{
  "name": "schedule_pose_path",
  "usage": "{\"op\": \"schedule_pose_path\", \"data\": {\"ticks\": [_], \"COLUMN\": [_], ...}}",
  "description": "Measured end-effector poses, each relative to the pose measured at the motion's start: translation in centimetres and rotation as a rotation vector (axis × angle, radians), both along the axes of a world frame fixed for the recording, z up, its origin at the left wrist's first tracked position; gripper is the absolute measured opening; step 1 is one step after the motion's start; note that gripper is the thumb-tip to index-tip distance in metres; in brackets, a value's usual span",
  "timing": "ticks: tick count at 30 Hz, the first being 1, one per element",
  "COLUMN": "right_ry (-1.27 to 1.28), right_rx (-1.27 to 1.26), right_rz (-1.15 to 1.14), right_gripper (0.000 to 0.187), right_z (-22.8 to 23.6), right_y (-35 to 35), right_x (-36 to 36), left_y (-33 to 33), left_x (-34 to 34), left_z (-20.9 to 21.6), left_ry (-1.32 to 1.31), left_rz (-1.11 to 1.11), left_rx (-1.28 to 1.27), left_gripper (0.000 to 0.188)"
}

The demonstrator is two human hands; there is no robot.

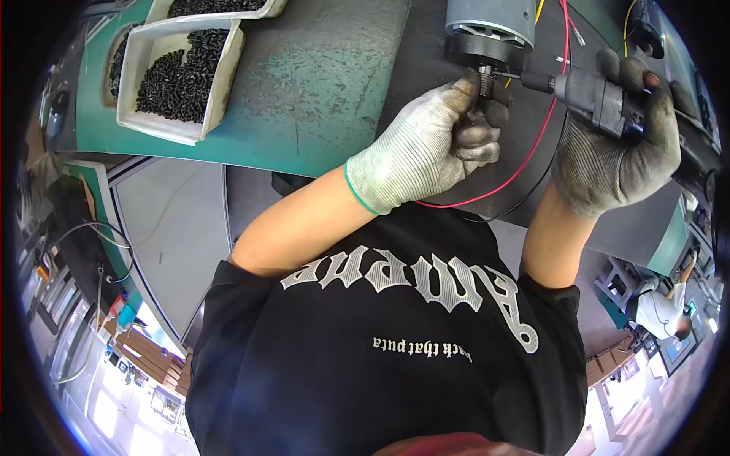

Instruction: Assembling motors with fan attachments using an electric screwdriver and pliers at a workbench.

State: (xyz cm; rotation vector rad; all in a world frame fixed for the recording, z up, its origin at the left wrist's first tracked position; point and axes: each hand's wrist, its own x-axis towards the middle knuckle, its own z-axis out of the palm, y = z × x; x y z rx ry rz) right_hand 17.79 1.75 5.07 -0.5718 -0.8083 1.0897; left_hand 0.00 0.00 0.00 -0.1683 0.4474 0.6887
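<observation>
My left hand [437, 144], in a grey knit glove with dirty fingertips, is closed around a small threaded metal part [487, 80] at the base of a grey cylindrical motor [488, 23]. My right hand [620, 152], also gloved, grips a dark powered screwdriver [601, 99] held sideways. Its bit points left at the motor's black base, right by my left fingers. A red wire [532, 152] and a black wire run from the motor across the dark mat [426, 53] between my hands.
A white tray [217, 83] of small black screws stands on the green worn bench [319, 83] at the upper left, another tray behind it. A second person in white sits at the lower right [661, 311]. Grey floor lies under the bench edge.
</observation>
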Motion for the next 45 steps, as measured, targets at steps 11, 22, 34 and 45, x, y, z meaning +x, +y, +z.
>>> {"op": "schedule_pose_path", "data": {"ticks": [11,22,34,45], "right_ry": [-0.133,-0.893,-0.291,-0.228], "right_rx": [-0.066,0.030,-0.177,-0.170], "right_rz": [-0.342,-0.632,-0.533,-0.424], "right_gripper": [0.031,0.032,0.034,0.035], "right_z": [1.6,-2.3,-0.9,0.7], "right_y": [-1.7,-3.4,-3.0,-2.7], "right_x": [9.9,10.6,10.7,6.5], "left_y": [0.7,10.5,10.7,10.3], "left_x": [-1.6,-25.0,-26.0,-25.9], "left_z": [0.9,2.7,0.5,2.9], "left_ry": [1.097,2.721,2.609,2.856], "left_rz": [-0.122,-0.201,-0.224,-0.475], "left_rx": [0.906,1.216,1.261,1.107], "left_gripper": [0.017,0.028,0.034,0.031]}}
